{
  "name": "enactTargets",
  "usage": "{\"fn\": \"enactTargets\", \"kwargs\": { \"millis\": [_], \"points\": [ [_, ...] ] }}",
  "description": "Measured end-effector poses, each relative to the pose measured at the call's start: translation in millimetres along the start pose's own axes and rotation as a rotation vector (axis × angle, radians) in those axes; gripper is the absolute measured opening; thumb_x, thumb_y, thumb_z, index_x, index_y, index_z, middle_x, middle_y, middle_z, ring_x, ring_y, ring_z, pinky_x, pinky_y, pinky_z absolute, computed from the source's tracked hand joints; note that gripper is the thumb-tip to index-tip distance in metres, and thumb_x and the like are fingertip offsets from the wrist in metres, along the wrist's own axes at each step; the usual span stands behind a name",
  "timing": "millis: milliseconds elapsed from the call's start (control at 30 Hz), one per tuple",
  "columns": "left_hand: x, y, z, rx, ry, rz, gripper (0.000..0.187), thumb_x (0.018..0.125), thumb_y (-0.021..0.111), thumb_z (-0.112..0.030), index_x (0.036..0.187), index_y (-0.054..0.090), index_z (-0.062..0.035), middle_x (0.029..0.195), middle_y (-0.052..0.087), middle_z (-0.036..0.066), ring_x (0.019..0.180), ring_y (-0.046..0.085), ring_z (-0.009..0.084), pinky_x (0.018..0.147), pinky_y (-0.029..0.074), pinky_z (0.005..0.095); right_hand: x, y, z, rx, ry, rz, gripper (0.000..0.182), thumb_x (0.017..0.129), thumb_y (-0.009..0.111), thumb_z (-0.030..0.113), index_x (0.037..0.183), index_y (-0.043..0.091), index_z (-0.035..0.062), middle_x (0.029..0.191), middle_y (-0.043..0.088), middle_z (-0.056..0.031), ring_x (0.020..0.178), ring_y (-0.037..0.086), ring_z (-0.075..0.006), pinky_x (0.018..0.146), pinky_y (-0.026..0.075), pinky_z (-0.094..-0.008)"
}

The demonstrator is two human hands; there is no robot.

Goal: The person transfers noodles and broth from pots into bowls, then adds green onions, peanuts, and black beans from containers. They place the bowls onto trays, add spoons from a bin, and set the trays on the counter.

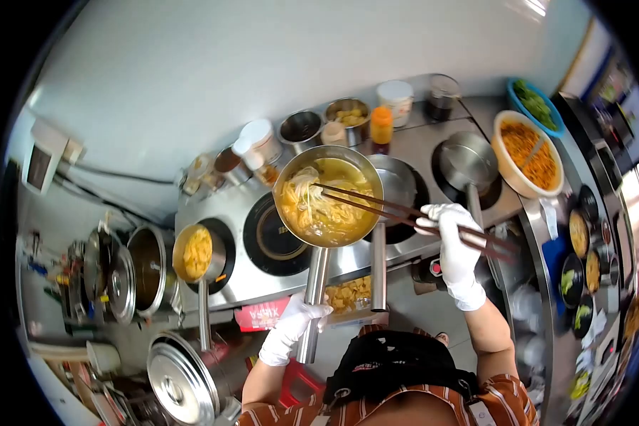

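Observation:
My left hand (291,328), in a white glove, is closed around the long metal handle of a saucepan (318,273). The pan is raised over the stove, and in it are noodles (305,202) in yellowish broth. Long dark chopsticks (397,211) are gripped in my gloved right hand (456,245). Their tips dip among the noodles on the pan's left side. Just behind and to the right, a second saucepan (396,181) sits on a burner, partly hidden by the raised one.
At left, a saucepan of yellow food (197,253) rests beside a bare burner (277,234). Another saucepan (468,160) stands at right near a tub of orange shreds (525,153). Jars and bottles (381,126) line the wall. Below left is a large lidded pot (181,387).

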State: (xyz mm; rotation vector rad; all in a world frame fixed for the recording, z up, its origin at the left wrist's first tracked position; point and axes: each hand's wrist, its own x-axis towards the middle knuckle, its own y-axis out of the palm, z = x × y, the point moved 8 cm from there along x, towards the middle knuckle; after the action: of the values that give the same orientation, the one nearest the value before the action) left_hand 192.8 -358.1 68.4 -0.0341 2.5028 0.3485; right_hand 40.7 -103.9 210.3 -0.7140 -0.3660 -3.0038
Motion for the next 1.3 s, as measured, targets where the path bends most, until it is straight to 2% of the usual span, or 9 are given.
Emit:
{"fn": "enactTargets", "kwargs": {
  "millis": [67,267,433,500,667,833,1033,1100,1300],
  "points": [
    [5.3,23.4,-3.0,0.053,-0.024,0.075,0.027,0.077,0.065,-0.001,0.100,0.052,0.0032,0.060,0.052,0.007,0.046,0.051,0.0164,0.045,0.042,0.0275,-14.0,-50.8,-18.3,0.190,0.195,-0.279,0.016,0.095,0.051,0.009,0.096,0.059,-0.0049,0.092,0.065,-0.0168,0.077,0.067,-0.0247,0.067,0.060,-0.0354],
    [13.6,119.3,-12.4,0.196,-0.078,0.283,0.030,0.077,0.069,-0.004,0.101,0.054,0.0048,0.059,0.055,0.007,0.049,0.053,0.0143,0.046,0.042,0.0271,-56.2,-182.1,11.7,0.217,0.179,-0.575,0.023,0.094,0.055,0.018,0.092,0.060,-0.0037,0.087,0.066,-0.0155,0.071,0.067,-0.0233,0.059,0.059,-0.0336],
    [34.9,260.1,3.5,0.247,-0.204,0.511,0.032,0.074,0.065,0.000,0.102,0.050,0.0017,0.067,0.052,0.007,0.047,0.049,0.0149,0.044,0.042,0.0267,-116.4,-327.1,64.3,0.219,0.073,-0.862,0.022,0.094,0.055,0.019,0.088,0.062,-0.0013,0.083,0.067,-0.0113,0.070,0.067,-0.0213,0.060,0.059,-0.0322],
    [5.4,280.0,6.0,0.292,-0.234,0.576,0.031,0.073,0.065,0.000,0.100,0.050,0.0007,0.067,0.050,0.006,0.047,0.048,0.0151,0.044,0.042,0.0269,-147.1,-332.5,99.7,0.171,0.071,-0.837,0.021,0.094,0.056,0.021,0.092,0.060,-0.0002,0.089,0.067,-0.0137,0.077,0.067,-0.0234,0.065,0.058,-0.0369],
    [18.8,400.1,47.4,0.372,-0.321,0.783,0.029,0.074,0.065,-0.003,0.100,0.052,0.0008,0.068,0.051,0.005,0.049,0.048,0.0141,0.045,0.041,0.0267,-210.8,-422.1,170.7,-0.014,0.027,-0.980,0.020,0.093,0.056,0.016,0.090,0.066,-0.0009,0.086,0.068,-0.0075,0.081,0.066,-0.0159,0.076,0.054,-0.0296],
    [-8.8,516.5,93.3,0.478,-0.344,0.915,0.026,0.076,0.066,-0.002,0.098,0.053,0.0005,0.067,0.054,0.006,0.050,0.051,0.0147,0.046,0.042,0.0277,-270.4,-500.1,243.7,-0.111,-0.073,-1.041,0.020,0.092,0.057,0.017,0.091,0.063,-0.0020,0.088,0.067,-0.0107,0.078,0.067,-0.0195,0.068,0.058,-0.0318],
    [-13.3,633.0,153.4,0.638,-0.300,0.994,0.026,0.076,0.068,-0.005,0.095,0.052,0.0008,0.066,0.056,0.006,0.048,0.052,0.0135,0.044,0.043,0.0268,-361.0,-631.8,254.3,0.119,-0.136,-1.469,0.020,0.092,0.056,0.018,0.091,0.060,-0.0013,0.082,0.065,-0.0136,0.069,0.067,-0.0246,0.057,0.060,-0.0383],
    [-9.7,664.3,167.8,0.711,-0.275,0.993,0.025,0.077,0.068,-0.005,0.095,0.052,0.0005,0.066,0.056,0.006,0.048,0.052,0.0130,0.044,0.044,0.0259,-381.2,-666.4,244.2,0.179,-0.156,-1.479,0.017,0.092,0.056,0.017,0.088,0.058,0.0001,0.082,0.064,-0.0138,0.069,0.067,-0.0264,0.057,0.060,-0.0403],
    [2.0,728.9,183.0,0.851,-0.231,0.932,0.023,0.076,0.068,-0.003,0.090,0.051,-0.0008,0.066,0.056,0.006,0.048,0.053,0.0130,0.043,0.045,0.0263,-430.0,-737.2,224.6,0.413,-0.117,-1.628,0.019,0.093,0.055,0.018,0.089,0.056,-0.0005,0.087,0.062,-0.0146,0.080,0.065,-0.0290,0.078,0.057,-0.0460]
  ]
}}
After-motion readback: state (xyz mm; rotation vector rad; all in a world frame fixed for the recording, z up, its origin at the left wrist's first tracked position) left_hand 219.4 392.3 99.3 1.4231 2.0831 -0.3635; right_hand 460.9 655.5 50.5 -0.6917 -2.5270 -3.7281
